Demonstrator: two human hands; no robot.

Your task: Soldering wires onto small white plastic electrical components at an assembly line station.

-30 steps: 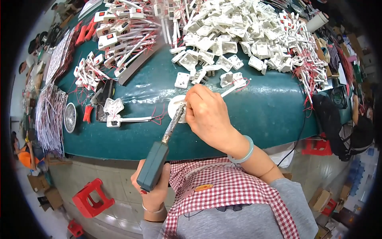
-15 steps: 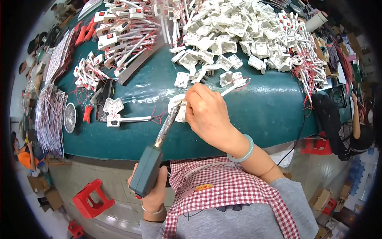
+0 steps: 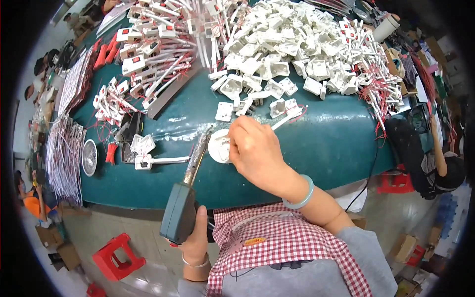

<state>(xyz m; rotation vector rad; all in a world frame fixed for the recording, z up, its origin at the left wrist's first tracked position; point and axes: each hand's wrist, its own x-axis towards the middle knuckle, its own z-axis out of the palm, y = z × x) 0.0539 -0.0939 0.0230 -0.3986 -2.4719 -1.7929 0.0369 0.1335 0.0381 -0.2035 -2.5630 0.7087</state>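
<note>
My left hand (image 3: 199, 237) is wrapped round the grip of a dark green soldering gun (image 3: 178, 210). Its long stained metal barrel slants up over the green table, the tip just left of a round white piece (image 3: 215, 148). Over the right part of that piece, my right hand (image 3: 258, 151) has its fingers pinched together; whatever they hold is hidden. To the left lies an opened white plug housing (image 3: 143, 162) with a white cable and red wires. Beyond my right hand sits another white housing (image 3: 278, 108) beside a cable end.
A large heap of white plastic housings (image 3: 277, 39) covers the table's far middle. Bundled cables with red switches (image 3: 133, 64) lie far left, and more red-wired cables (image 3: 378, 94) far right. A metal bowl (image 3: 89, 157) stands at the left edge. A red stool (image 3: 118, 256) is on the floor.
The soldering gun has moved left, its tip now off the round white piece. My right hand stays pinched over that piece. The whole view has shifted slightly.
</note>
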